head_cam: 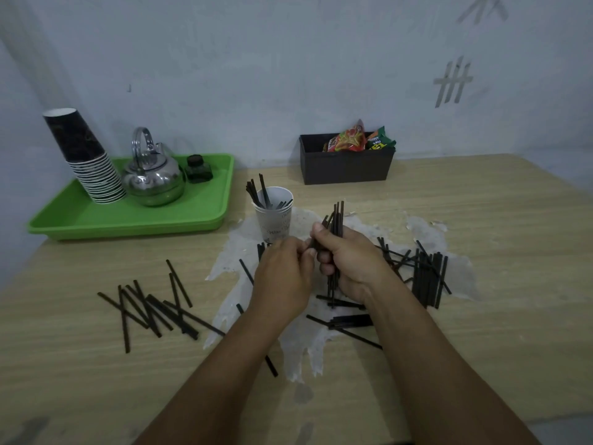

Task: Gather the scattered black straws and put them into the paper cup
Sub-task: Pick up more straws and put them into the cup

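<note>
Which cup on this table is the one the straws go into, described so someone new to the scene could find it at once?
Start at the green tray on the table's left and move just right of it. There stands a single white paper cup, upright, with several black straws already in it. The tray's cups are dark, nested in a tilted stack.

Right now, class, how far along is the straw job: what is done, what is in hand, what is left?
Done: a few straws stand in the cup. In hand: the right hand grips a bundle, the left hand touching it. Left: loose straws left, right and centre.
</note>
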Demonstrator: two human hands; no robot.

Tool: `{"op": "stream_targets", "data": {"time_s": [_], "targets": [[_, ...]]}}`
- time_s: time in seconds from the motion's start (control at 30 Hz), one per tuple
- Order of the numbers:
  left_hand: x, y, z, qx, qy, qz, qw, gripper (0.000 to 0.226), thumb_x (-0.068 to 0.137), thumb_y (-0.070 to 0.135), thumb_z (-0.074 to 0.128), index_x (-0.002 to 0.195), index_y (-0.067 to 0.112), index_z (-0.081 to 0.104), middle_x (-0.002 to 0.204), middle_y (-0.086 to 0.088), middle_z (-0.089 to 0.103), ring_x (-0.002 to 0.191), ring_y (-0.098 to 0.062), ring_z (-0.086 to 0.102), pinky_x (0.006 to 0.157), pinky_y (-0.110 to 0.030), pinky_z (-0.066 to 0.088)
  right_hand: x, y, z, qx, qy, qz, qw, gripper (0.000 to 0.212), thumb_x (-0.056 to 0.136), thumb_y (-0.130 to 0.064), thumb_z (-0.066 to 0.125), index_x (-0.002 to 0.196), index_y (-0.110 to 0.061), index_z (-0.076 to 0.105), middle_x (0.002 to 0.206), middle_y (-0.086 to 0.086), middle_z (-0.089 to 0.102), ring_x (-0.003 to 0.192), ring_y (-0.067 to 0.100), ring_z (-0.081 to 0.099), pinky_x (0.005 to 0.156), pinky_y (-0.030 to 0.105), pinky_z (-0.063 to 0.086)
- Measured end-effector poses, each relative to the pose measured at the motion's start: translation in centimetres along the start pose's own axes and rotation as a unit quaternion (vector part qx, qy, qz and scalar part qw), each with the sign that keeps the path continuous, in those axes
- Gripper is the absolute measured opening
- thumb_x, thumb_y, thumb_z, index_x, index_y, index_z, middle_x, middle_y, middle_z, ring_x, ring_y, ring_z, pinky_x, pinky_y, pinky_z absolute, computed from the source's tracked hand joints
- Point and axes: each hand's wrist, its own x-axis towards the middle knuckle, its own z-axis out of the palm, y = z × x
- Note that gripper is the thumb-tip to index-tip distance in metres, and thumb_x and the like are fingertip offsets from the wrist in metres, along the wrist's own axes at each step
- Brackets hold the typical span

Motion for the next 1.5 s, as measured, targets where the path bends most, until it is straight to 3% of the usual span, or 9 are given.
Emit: {"op": "stream_targets", "data": {"time_s": [0.17,0.27,0.47,0.57,0.7,0.83,1.07,1.27,1.5], "targets": [[0.1,-0.4,-1.4,-0.102,0.085,-0.009,0.991,0.017,0.093,0.044,0.053,0.088,0.030,0.060,0.088,0.013,0.057,0.081,-0.001,0.055,0.066,-0.021,0.042,0.2,-0.5,1.2,-0.010,0.066,-0.114,0.991,0.017,0.099,-0.030,0.054,0.087,-0.021,0.063,0.072,-0.004,0.071,0.053,0.002,0.052,0.051,0.022,0.041],[0.1,-1.2,-2.1,-0.131,0.123,-0.029,0.983,0.024,0.096,0.044,0.047,0.091,0.027,0.064,0.090,0.008,0.060,0.082,0.000,0.055,0.068,-0.016,0.040,0.3,-0.5,1.9,-0.055,0.100,-0.177,0.978,0.019,0.097,-0.039,0.050,0.088,-0.029,0.063,0.067,-0.013,0.063,0.061,0.002,0.052,0.066,0.030,0.042],[0.2,-3.1,-2.9,-0.103,0.150,-0.102,0.978,0.008,0.092,0.024,0.057,0.090,0.025,0.065,0.092,0.003,0.062,0.077,-0.002,0.055,0.066,-0.021,0.039,0.2,0.5,2.8,-0.062,0.046,-0.227,0.971,0.012,0.100,-0.035,0.046,0.095,-0.031,0.056,0.066,-0.013,0.057,0.068,0.010,0.061,0.081,0.038,0.057],[0.3,-3.9,-3.2,-0.046,0.134,-0.137,0.980,0.006,0.089,0.025,0.060,0.086,0.028,0.063,0.091,0.004,0.061,0.080,-0.013,0.059,0.069,-0.027,0.039,0.0,1.3,2.4,-0.169,0.041,-0.247,0.953,0.016,0.100,-0.038,0.046,0.087,-0.046,0.052,0.069,-0.017,0.060,0.072,0.008,0.064,0.075,0.028,0.057],[0.1,-4.6,-3.3,0.039,0.105,-0.169,0.979,0.015,0.085,0.032,0.062,0.099,0.026,0.065,0.099,0.002,0.060,0.091,-0.020,0.060,0.073,-0.030,0.042,-0.3,1.6,2.2,-0.187,0.032,-0.238,0.953,0.009,0.098,-0.035,0.054,0.090,-0.034,0.052,0.085,-0.008,0.060,0.072,-0.003,0.062,0.060,0.008,0.047],[-0.1,-5.0,-3.1,0.096,0.086,-0.172,0.977,0.033,0.082,0.040,0.063,0.110,0.023,0.062,0.103,-0.003,0.062,0.098,-0.026,0.058,0.082,-0.040,0.049,-0.3,1.8,2.1,-0.181,0.037,-0.212,0.960,0.007,0.098,-0.034,0.055,0.095,-0.028,0.054,0.084,-0.008,0.062,0.070,-0.002,0.063,0.061,0.011,0.049],[0.1,-5.0,-3.1,0.074,0.088,-0.171,0.979,0.031,0.084,0.039,0.062,0.111,0.023,0.061,0.105,-0.002,0.061,0.101,-0.025,0.057,0.086,-0.043,0.049,0.5,2.3,2.1,-0.184,0.042,-0.192,0.963,0.011,0.099,-0.037,0.051,0.096,-0.031,0.059,0.065,-0.020,0.058,0.063,-0.001,0.058,0.062,0.015,0.052],[1.5,-5.0,-3.7,-0.010,0.131,-0.156,0.979,0.022,0.086,0.034,0.063,0.106,0.024,0.062,0.098,0.005,0.062,0.090,-0.019,0.059,0.078,-0.034,0.047,2.2,-0.2,2.2,0.017,0.114,-0.163,0.980,0.029,0.095,-0.045,0.055,0.085,-0.018,0.059,0.054,-0.010,0.044,0.048,0.007,0.042,0.051,0.027,0.043],[5.5,-4.5,-4.4,-0.196,0.173,-0.164,0.951,0.018,0.090,0.032,0.062,0.106,0.025,0.060,0.079,0.010,0.059,0.069,-0.001,0.055,0.063,-0.025,0.042,5.3,-5.9,3.7,0.260,0.123,-0.204,0.936,0.044,0.093,-0.052,0.054,0.069,-0.015,0.053,0.049,-0.003,0.038,0.041,0.011,0.033,0.043,0.025,0.033]]}}
